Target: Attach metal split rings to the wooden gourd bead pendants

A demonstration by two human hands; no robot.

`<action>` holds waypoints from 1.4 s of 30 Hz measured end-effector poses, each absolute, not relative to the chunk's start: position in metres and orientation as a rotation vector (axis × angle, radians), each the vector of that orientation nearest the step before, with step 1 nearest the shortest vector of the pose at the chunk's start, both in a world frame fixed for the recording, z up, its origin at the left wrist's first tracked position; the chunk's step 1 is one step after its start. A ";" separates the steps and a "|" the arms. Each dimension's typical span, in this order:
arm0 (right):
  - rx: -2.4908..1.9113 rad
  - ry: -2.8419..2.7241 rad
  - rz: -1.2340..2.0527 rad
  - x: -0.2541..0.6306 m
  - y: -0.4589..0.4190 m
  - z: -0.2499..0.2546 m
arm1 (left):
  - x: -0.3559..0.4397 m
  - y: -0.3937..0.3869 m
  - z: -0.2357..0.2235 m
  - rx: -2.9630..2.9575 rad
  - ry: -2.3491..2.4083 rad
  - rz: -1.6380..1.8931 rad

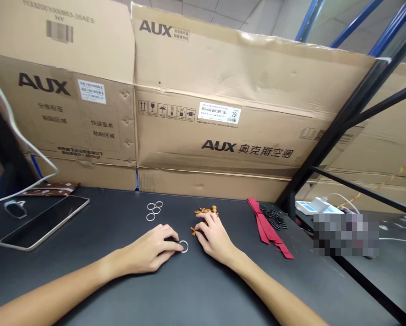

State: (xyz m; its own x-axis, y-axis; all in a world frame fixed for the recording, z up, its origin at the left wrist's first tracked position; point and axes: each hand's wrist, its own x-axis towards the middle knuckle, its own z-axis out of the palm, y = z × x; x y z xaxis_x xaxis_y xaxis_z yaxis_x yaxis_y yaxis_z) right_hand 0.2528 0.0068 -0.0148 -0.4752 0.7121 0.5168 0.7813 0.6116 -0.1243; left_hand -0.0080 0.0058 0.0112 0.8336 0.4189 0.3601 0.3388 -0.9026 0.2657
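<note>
A ring is pinched in the closed fingers of the left hand above the tabletop. By the right hand's slightly parted fingers, small orange pieces are touched; beyond the left hand, more rings are grouped.

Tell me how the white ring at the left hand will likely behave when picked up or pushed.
The ring is probably light, being a thin band around an open middle. Its round outline suggests it could roll if let go on edge. Pushed flat across the smooth-looking table, it would likely slide.
</note>
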 end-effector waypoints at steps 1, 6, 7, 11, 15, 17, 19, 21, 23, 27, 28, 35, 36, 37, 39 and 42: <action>-1.181 -2.310 -0.177 0.253 0.006 -0.014 | -0.008 0.005 0.013 2.832 0.573 0.609; -1.174 -2.318 -0.132 0.252 0.005 -0.014 | -0.006 0.004 0.017 2.804 0.514 0.601; -1.165 -2.318 -0.112 0.252 0.005 -0.014 | -0.006 0.004 0.018 2.789 0.517 0.604; -1.109 -2.270 -0.003 0.247 0.002 -0.015 | -0.006 0.004 0.017 2.762 0.555 0.623; -1.042 -2.237 0.096 0.239 -0.002 -0.013 | -0.006 0.006 0.011 2.769 0.654 0.687; -1.003 -2.243 0.156 0.235 -0.004 -0.012 | -0.005 0.007 0.009 2.770 0.680 0.683; -0.969 -2.238 0.221 0.232 -0.005 -0.011 | -0.003 0.008 0.007 2.780 0.695 0.665; -0.950 -2.217 0.283 0.231 -0.006 -0.011 | 0.000 0.008 0.005 2.825 0.697 0.640; -0.943 -2.193 0.347 0.231 -0.005 -0.011 | 0.002 0.008 0.004 2.915 0.683 0.590; -0.946 -2.161 0.450 0.232 -0.005 -0.013 | 0.006 0.007 0.003 3.052 0.674 0.519; -0.942 -2.155 0.462 0.232 -0.004 -0.013 | 0.006 0.007 0.003 3.048 0.674 0.522; -0.926 -2.130 0.509 0.233 -0.003 -0.012 | 0.003 0.007 0.001 2.665 0.829 0.679; -0.930 -2.131 0.513 0.232 -0.003 -0.011 | 0.002 0.008 -0.001 2.630 0.853 0.691; -0.933 -2.132 0.519 0.232 -0.003 -0.011 | 0.002 0.010 -0.002 2.604 0.872 0.696; -0.935 -2.136 0.527 0.232 -0.003 -0.010 | 0.002 0.013 -0.005 2.567 0.909 0.707; -0.924 -2.144 0.531 0.231 -0.003 -0.010 | 0.003 0.017 -0.008 2.558 0.960 0.721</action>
